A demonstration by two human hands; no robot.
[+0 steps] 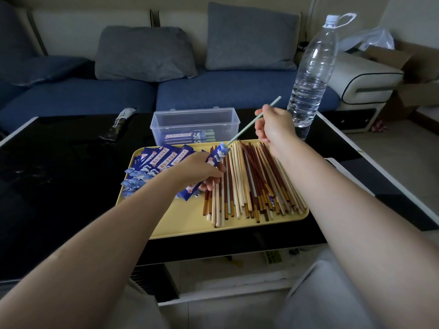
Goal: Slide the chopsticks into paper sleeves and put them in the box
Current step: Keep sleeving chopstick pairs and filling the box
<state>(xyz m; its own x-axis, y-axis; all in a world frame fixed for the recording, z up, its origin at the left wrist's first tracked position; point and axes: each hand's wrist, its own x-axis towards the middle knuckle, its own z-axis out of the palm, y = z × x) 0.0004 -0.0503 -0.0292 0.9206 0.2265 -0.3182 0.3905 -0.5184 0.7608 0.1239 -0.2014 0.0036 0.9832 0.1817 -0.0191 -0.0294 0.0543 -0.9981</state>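
Observation:
My left hand (199,169) grips a blue patterned paper sleeve (218,156) over the yellow tray (190,222). My right hand (273,125) pinches a pale green chopstick (245,129), whose lower tip sits at the sleeve's open mouth. Several loose chopsticks (251,184), red, brown and cream, lie in a heap on the tray's right half. A fan of blue sleeves (152,167) covers the tray's left part. Behind the tray stands a clear plastic box (194,119) holding a few sleeved chopsticks (190,136).
A tall water bottle (311,74) stands on the black table (59,174) just right of the box, close to my right hand. A dark wrapper (118,124) lies at the table's back left. A blue sofa (142,91) runs behind the table.

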